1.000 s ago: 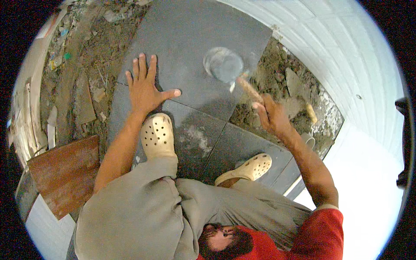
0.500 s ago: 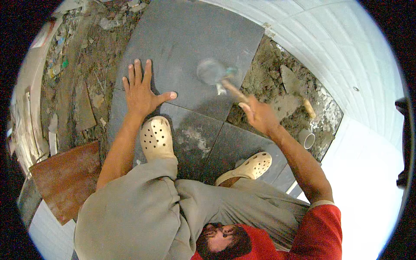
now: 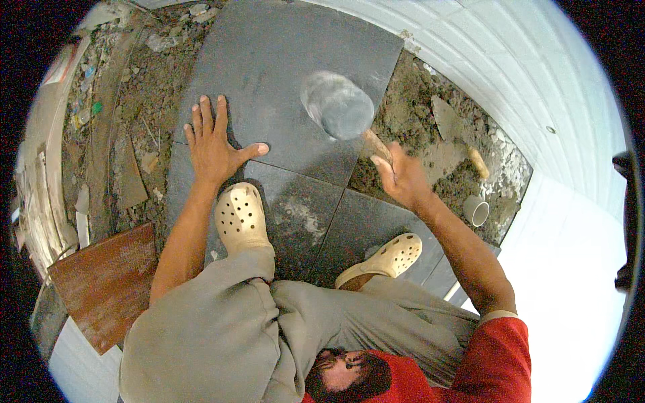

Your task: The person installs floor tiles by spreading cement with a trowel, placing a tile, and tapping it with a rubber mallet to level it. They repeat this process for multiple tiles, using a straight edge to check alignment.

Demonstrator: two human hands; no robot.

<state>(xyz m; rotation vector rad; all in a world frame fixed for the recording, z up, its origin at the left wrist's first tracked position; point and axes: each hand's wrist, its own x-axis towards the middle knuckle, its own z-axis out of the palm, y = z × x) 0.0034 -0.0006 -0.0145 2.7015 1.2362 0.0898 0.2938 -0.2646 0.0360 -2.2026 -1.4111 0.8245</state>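
Note:
My left hand (image 3: 213, 149) lies flat with fingers spread at the left side of a large dark grey floor tile (image 3: 269, 60). My right hand (image 3: 403, 176) is wrapped round the wooden handle of a rubber mallet (image 3: 339, 107). The mallet's pale grey, rounded head is raised over the right part of this tile, large in view and a little blurred. Below the tile's near seam lie more dark tiles (image 3: 376, 218), one with whitish smears. My cream clogs (image 3: 240, 218) stand on these nearer tiles.
Bare rough soil (image 3: 416, 94) borders the tile on the right, with a white cup-like tube (image 3: 476, 209) and a short tan piece (image 3: 478, 163). A pale ribbed wall (image 3: 524, 74) runs behind. Rubble (image 3: 144, 101) and a reddish-brown board (image 3: 107, 285) are on the left.
The mallet's head has come up off the tile toward me and looks larger, its face turned more to view. My left hand stays almost where it was on the tile.

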